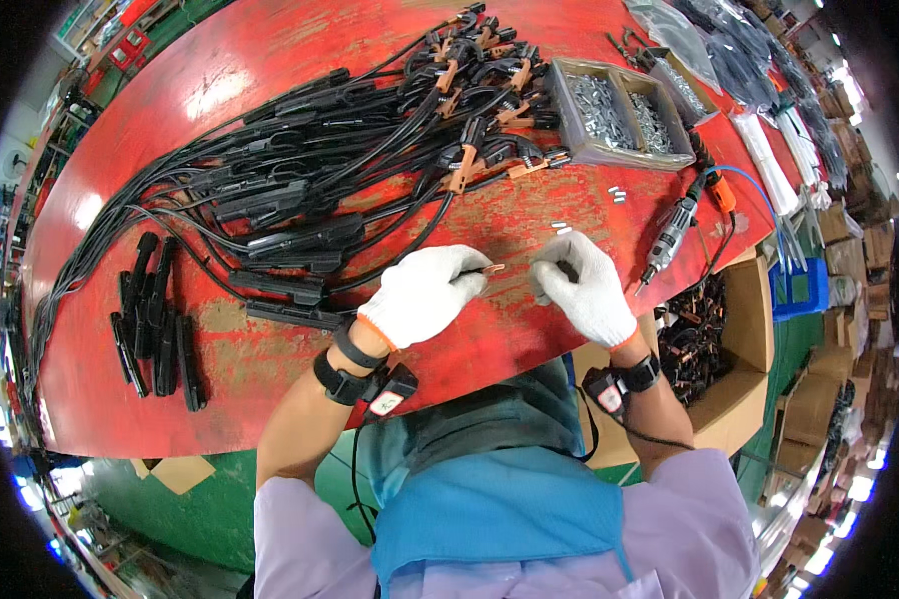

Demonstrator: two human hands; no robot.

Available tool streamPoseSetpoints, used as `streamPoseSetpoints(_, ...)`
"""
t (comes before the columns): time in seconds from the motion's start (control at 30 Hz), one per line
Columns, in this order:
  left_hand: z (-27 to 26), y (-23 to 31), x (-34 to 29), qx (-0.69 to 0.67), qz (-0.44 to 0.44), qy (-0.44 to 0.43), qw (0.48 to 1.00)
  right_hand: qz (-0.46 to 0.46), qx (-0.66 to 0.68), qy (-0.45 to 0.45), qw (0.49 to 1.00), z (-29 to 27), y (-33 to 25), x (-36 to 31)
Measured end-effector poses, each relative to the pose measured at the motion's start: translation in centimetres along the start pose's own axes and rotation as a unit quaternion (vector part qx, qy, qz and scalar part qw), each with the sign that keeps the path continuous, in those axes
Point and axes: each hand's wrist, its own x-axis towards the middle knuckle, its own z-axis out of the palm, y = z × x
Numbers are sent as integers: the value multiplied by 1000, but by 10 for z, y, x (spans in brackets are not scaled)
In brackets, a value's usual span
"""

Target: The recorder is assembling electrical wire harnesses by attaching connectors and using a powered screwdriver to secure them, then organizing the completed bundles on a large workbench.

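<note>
Our gloved left hand [422, 297] pinching a copper cable tip [496, 268] nearer us than the divided bin [624, 156], our right hand [585, 290] just apart, hold unclear, metal sleeves [617, 198] before that bin, black cables [300, 185] left of it, power tool [672, 238] to its near right.

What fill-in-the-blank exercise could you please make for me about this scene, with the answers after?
1. The left hand and right hand wear fabric gloves, mainly ____ in colour.
2. A thin copper-coloured tip pokes out from the ____ hand.
3. The beige two-compartment box stands to the ____ of the long black cables.
Missing words: white; left; right.
</note>
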Motion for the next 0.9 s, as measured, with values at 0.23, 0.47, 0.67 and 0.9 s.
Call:
streamPoseSetpoints(0.23, 3, -10, 4, 52, 21, 40, 998, -230, -106, 105, 962, 42, 5, -9)
streamPoseSetpoints(0.47, -3, -8, 6, 12, -30, -34, 999, -320, -222, 145, 910, 56, 12, -2)
streamPoseSetpoints(0.67, -1, -5, 6, 92, -14, -12, 996, -314, -261, 121, 905, 56, 12, -1)
streamPoseSetpoints(0.9, 3, 1, 4, 80, -17, 15, 997, -296, -332, 100, 890, 51, 9, -5)
